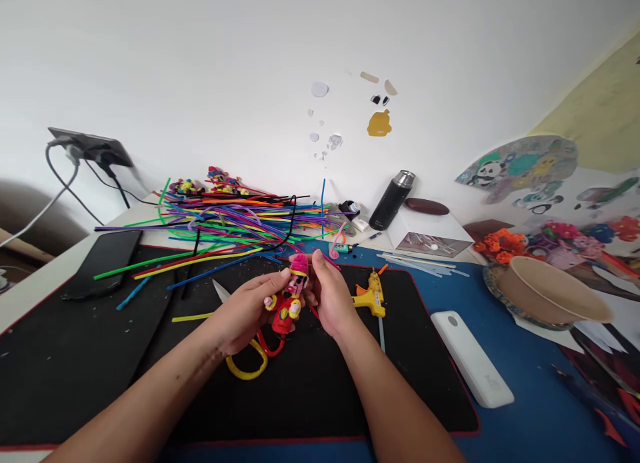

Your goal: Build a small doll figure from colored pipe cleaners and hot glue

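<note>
A small pipe-cleaner doll (284,320) with a pink cap, a yellow band and a red body is held upright over the black mat (320,403). My left hand (253,310) is closed around its left side, the thumb by the head. On the other side, the curled fingers of my right hand (330,296) press against the head, thumb pointing up. Part of a red strand shows under the right fingers. Below the left hand lie scissors (247,373) with yellow and red handles, partly covered. A yellow glue gun (371,296) rests just right of my right hand.
Loose coloured pipe cleaners (235,216) are heaped at the back left, near a black phone (107,263). A black thermos (393,200), glue sticks (420,263), a white power bank (473,360) and a beige bowl (555,293) stand or lie to the right.
</note>
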Demonstrator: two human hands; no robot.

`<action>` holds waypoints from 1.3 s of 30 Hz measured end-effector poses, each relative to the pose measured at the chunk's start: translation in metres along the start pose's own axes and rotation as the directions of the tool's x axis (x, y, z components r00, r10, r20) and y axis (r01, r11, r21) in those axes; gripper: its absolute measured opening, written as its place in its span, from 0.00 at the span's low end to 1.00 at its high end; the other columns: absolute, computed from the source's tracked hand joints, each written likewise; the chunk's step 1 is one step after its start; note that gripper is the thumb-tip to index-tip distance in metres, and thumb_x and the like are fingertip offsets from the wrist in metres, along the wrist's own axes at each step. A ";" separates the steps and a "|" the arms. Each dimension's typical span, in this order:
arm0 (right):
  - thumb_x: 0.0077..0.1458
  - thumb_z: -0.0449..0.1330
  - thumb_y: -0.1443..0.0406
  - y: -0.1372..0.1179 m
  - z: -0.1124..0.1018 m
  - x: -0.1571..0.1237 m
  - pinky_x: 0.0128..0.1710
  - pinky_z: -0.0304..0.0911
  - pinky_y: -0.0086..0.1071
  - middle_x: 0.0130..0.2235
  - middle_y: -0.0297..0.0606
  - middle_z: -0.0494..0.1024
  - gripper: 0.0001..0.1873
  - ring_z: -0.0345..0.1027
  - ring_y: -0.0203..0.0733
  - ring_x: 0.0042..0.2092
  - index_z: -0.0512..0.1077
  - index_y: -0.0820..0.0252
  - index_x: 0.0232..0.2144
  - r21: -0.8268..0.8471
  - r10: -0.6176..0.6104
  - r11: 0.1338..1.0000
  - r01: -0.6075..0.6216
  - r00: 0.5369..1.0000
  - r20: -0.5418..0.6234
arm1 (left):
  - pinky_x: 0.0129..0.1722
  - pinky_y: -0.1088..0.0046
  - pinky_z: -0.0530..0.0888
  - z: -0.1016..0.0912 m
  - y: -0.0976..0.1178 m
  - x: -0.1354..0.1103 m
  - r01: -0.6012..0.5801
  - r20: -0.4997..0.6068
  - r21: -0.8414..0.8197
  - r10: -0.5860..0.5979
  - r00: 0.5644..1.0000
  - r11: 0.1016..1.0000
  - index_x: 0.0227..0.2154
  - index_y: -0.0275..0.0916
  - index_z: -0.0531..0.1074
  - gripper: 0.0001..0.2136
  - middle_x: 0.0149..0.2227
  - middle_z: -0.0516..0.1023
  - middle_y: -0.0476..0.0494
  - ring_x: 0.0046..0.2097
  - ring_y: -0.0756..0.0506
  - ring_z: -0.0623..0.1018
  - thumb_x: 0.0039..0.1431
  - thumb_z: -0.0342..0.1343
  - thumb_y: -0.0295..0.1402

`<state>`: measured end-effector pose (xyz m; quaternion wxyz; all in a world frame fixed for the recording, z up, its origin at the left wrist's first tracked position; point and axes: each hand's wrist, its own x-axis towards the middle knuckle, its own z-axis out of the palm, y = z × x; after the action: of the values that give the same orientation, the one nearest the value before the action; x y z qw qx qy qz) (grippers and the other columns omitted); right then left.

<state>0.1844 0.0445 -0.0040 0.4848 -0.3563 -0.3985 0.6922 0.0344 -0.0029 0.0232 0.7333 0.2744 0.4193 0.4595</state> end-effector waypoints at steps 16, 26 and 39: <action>0.49 0.72 0.40 -0.013 -0.007 0.005 0.15 0.46 0.26 0.22 0.30 0.69 0.28 0.54 0.30 0.19 0.80 0.60 0.28 0.066 -0.046 0.996 0.059 0.982 -0.185 | 0.36 0.66 0.86 -0.007 0.003 -0.003 0.059 0.267 -0.049 -0.044 0.963 0.997 0.52 0.34 0.79 0.22 0.48 0.84 0.31 0.42 0.39 0.84 0.65 0.64 0.48; 0.50 0.72 0.41 -0.012 -0.010 0.006 0.19 0.56 0.27 0.27 0.35 0.78 0.27 0.63 0.33 0.22 0.82 0.60 0.29 0.067 -0.019 0.997 0.031 0.983 -0.182 | 0.43 0.64 0.87 0.001 -0.004 -0.013 0.043 0.121 -0.001 -0.042 0.992 0.999 0.49 0.38 0.83 0.15 0.52 0.84 0.37 0.46 0.39 0.85 0.59 0.68 0.25; 0.52 0.71 0.40 -0.011 -0.008 0.001 0.17 0.53 0.28 0.23 0.33 0.74 0.27 0.62 0.34 0.20 0.81 0.59 0.30 0.004 0.021 1.000 -0.021 0.989 -0.147 | 0.46 0.66 0.84 0.003 -0.011 -0.012 0.011 0.203 0.093 -0.029 0.979 0.996 0.51 0.42 0.79 0.19 0.50 0.83 0.40 0.52 0.37 0.84 0.57 0.73 0.32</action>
<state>0.1950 0.0497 0.0021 0.5060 -0.4100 -0.3572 0.6695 0.0396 -0.0182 0.0200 0.7637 0.3493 0.3652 0.4017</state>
